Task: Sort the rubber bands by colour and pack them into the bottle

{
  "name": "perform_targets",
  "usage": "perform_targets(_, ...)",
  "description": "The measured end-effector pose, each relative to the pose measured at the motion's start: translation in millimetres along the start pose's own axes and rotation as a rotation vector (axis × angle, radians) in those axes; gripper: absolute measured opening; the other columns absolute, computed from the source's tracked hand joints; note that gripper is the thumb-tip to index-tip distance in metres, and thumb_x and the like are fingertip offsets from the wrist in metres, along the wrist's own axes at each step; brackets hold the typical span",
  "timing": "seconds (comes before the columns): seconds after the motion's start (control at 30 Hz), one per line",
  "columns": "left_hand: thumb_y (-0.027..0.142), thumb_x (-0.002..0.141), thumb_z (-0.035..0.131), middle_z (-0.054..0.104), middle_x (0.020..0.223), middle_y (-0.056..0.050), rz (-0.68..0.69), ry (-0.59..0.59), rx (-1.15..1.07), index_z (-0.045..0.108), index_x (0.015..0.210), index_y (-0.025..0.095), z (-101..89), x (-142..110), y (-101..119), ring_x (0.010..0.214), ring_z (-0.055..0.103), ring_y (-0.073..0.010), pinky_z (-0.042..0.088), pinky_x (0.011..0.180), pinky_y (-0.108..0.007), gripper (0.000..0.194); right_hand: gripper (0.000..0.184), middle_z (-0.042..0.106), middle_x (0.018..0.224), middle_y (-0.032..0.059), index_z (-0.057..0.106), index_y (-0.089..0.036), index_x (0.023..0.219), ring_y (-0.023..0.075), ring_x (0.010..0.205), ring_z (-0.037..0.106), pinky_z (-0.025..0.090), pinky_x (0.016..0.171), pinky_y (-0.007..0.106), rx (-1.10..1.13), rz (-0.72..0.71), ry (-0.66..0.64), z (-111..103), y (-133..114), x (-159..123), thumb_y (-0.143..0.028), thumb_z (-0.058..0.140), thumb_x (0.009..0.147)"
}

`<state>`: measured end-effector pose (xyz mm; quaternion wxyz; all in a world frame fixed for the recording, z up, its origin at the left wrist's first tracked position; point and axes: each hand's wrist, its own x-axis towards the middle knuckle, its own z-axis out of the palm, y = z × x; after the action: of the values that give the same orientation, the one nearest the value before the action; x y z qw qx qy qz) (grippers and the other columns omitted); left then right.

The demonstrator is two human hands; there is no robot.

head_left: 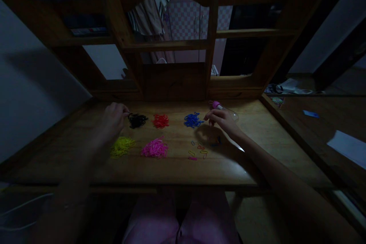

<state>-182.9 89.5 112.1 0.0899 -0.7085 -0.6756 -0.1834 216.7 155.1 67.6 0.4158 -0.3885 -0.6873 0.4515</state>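
Note:
My left hand [116,116] is at the left edge of a pile of black loops [137,121], fingertips pinched on what looks like one thin black loop. The loops look like small rubber bands or coated paper clips; I cannot tell which. Just right of a blue pile [193,120] is my right hand [219,117], its fingers bent together, and whatever they hold is too small to make out. Between the hands lies a red pile [160,121]. Nearer me are a yellow pile [122,146] and a pink pile [154,148].
Several loose coloured loops [203,152] and a small pink piece [192,158] lie near the front. A clear bottle with a pink cap [216,105] lies behind my right hand. A wooden shelf frame [171,45] rises at the back. White paper [347,146] lies on the right.

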Motion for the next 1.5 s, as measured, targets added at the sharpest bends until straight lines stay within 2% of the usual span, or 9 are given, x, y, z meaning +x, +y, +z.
perform_targets(0.23, 0.022, 0.086, 0.05, 0.058, 0.097, -0.01, 0.057, -0.146, 0.103, 0.06, 0.092, 0.018, 52.2, 18.7, -33.9, 0.095, 0.053, -0.0275, 0.041, 0.085, -0.039, 0.012, 0.02, 0.065, 0.071, 0.0041, 0.069, -0.019, 0.075, 0.0159, 0.062, 0.056, 0.044, 0.061, 0.03, 0.005, 0.01, 0.005, -1.9, 4.9, 2.4, -0.035, 0.059, 0.082)
perform_targets(0.4, 0.028, 0.09, 0.047, 0.061, 0.099, -0.008, 0.063, -0.126, -0.051, 0.064, 0.099, 0.018, 51.3, 16.7, -39.3, 0.096, 0.056, -0.0246, 0.043, 0.089, -0.038, 0.022, 0.019, 0.063, 0.067, 0.0028, 0.07, -0.019, 0.075, 0.0157, 0.061, 0.056, 0.043, 0.061, 0.03, -0.005, 0.022, 0.009, -2.2, 6.2, 2.5, -0.033, 0.058, 0.082)
perform_targets(0.57, 0.041, 0.089, 0.057, 0.062, 0.089, -0.004, -0.009, 0.039, -0.242, 0.061, 0.089, 0.019, 28.0, -9.0, 16.2, 0.085, 0.058, -0.0216, 0.046, 0.076, -0.034, 0.023, 0.022, 0.065, 0.074, 0.0042, 0.069, -0.019, 0.075, 0.0154, 0.062, 0.056, 0.043, 0.062, 0.03, -0.006, 0.037, -0.011, -1.2, 5.2, 2.3, -0.036, 0.058, 0.082)
perform_targets(0.73, 0.04, 0.094, 0.053, 0.064, 0.089, -0.002, 0.212, -0.246, -0.454, 0.061, 0.089, 0.021, 14.8, -57.5, 109.2, 0.086, 0.059, -0.0194, 0.048, 0.077, -0.032, 0.022, 0.019, 0.066, 0.075, 0.0041, 0.069, -0.019, 0.076, 0.015, 0.064, 0.056, 0.043, 0.063, 0.029, 0.007, 0.034, 0.001, -2.0, 7.1, 1.7, -0.033, 0.058, 0.082)
perform_targets(0.83, 0.029, 0.099, 0.046, 0.064, 0.103, -0.004, 0.346, -0.36, -0.499, 0.062, 0.101, 0.022, 23.4, -77.1, 145.2, 0.098, 0.059, -0.0197, 0.048, 0.088, -0.034, 0.018, 0.02, 0.067, 0.077, 0.0044, 0.069, -0.018, 0.077, 0.015, 0.064, 0.057, 0.044, 0.064, 0.029, -0.005, 0.049, 0.004, -2.6, 9.1, 1.7, -0.034, 0.058, 0.083)
perform_targets(1.0, 0.015, 0.099, 0.038, 0.057, 0.114, -0.007, 0.378, -0.391, -0.424, 0.056, 0.114, 0.021, 57.1, -79.1, 164.3, 0.107, 0.053, -0.0215, 0.047, 0.091, -0.036, 0.024, 0.021, 0.067, 0.078, 0.0054, 0.069, -0.018, 0.076, 0.0153, 0.065, 0.058, 0.045, 0.064, 0.029, -0.015, 0.03, 0.007, -3.1, 8.6, 2.3, -0.035, 0.058, 0.083)
perform_targets(1.17, 0.009, 0.095, 0.041, 0.054, 0.105, -0.005, 0.424, -0.414, -0.372, 0.053, 0.098, 0.02, 77.0, -69.0, 165.9, 0.096, 0.052, -0.0205, 0.045, 0.081, -0.033, 0.017, 0.022, 0.067, 0.079, 0.0056, 0.07, -0.018, 0.076, 0.015, 0.064, 0.057, 0.044, 0.063, 0.03, -0.008, 0.0, -0.012, -2.9, 3.9, 1.7, -0.034, 0.056, 0.082)
perform_targets(1.33, 0.008, 0.094, 0.04, 0.054, 0.102, -0.005, 0.441, -0.418, -0.404, 0.05, 0.095, 0.02, 68.9, -66.7, 176.0, 0.094, 0.052, -0.0207, 0.045, 0.079, -0.033, 0.015, 0.021, 0.067, 0.081, 0.0062, 0.068, -0.018, 0.075, 0.0147, 0.064, 0.056, 0.044, 0.063, 0.029, -0.014, -0.003, -0.021, -2.6, 0.9, 1.0, -0.034, 0.056, 0.081)
perform_targets(1.5, 0.004, 0.092, 0.038, 0.055, 0.115, -0.007, 0.478, -0.408, -0.474, 0.049, 0.109, 0.02, 54.1, -68.1, 197.6, 0.109, 0.051, -0.0219, 0.045, 0.092, -0.035, 0.026, 0.022, 0.066, 0.08, 0.0061, 0.068, -0.017, 0.076, 0.0143, 0.064, 0.056, 0.044, 0.062, 0.029, -0.021, -0.008, -0.036, -2.8, 2.2, 1.4, -0.034, 0.056, 0.081)
